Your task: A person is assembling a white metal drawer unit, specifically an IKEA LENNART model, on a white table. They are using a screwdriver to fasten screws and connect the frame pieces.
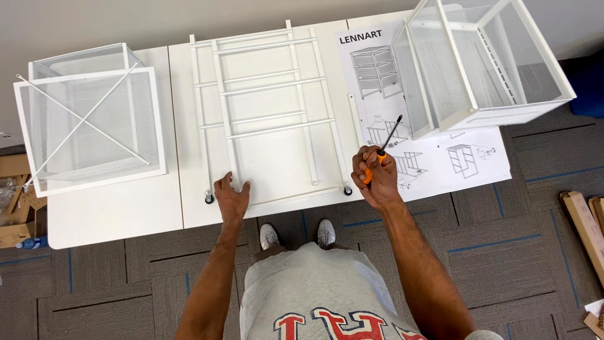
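Down near the table edge, the left hand presses open-fingered on the white metal frame lying flat mid-table, the right hand grips an orange-handled screwdriver, tip raised far-right — best kept pinned flat, I'd say.

free: table front-left | blocked: mesh baskets at both ends

Seen from above, white worktop, left hand flat on a white metal frame, right hand gripping an orange-handled screwdriver over an instruction sheet, mesh baskets at far left and far right, grey carpet floor
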